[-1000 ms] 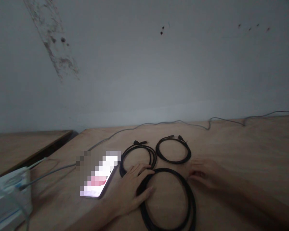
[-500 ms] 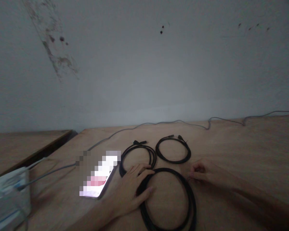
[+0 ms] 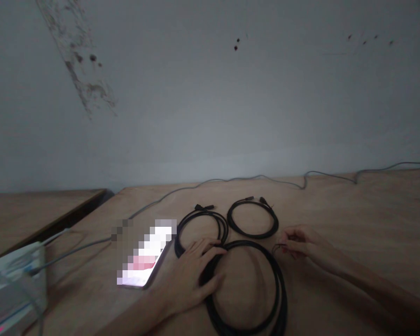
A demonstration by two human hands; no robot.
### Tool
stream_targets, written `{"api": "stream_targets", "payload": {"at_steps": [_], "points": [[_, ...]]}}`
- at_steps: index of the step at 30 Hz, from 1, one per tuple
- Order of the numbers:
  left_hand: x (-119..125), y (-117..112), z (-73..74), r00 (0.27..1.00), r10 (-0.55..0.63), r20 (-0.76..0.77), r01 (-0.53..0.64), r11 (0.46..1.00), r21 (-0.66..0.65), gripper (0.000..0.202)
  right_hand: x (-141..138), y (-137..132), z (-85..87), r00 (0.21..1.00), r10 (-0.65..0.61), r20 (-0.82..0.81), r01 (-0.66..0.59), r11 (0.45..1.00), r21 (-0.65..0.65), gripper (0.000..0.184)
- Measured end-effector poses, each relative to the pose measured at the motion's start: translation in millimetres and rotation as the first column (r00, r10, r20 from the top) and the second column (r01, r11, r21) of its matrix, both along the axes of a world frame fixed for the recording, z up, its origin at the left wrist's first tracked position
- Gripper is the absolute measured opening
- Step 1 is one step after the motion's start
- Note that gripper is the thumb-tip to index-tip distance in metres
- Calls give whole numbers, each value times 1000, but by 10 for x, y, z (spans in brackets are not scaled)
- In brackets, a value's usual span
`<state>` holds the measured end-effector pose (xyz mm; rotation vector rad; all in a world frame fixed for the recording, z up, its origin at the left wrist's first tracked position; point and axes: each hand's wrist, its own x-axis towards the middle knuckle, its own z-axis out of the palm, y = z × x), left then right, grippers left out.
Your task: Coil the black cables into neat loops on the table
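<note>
Nearby lies an unreadable, pixelated phone. The left hand rests open on a coil; the right hand pinches a cable end.

Black coiled cables lie at six o'clock on the tan, wood-grained surface; a thin grey cable runs behind them, and dark speckled stains mark the pale grey wall at eleven o'clock.
</note>
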<state>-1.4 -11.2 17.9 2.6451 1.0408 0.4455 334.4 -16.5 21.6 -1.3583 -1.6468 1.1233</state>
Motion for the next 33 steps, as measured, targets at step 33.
{"api": "stream_targets", "payload": {"at_steps": [33], "points": [[-16,-24,27,999,31,36,-33,998,50,32,192,-8,-46,876,-86,474,-125,910,396,53]]}}
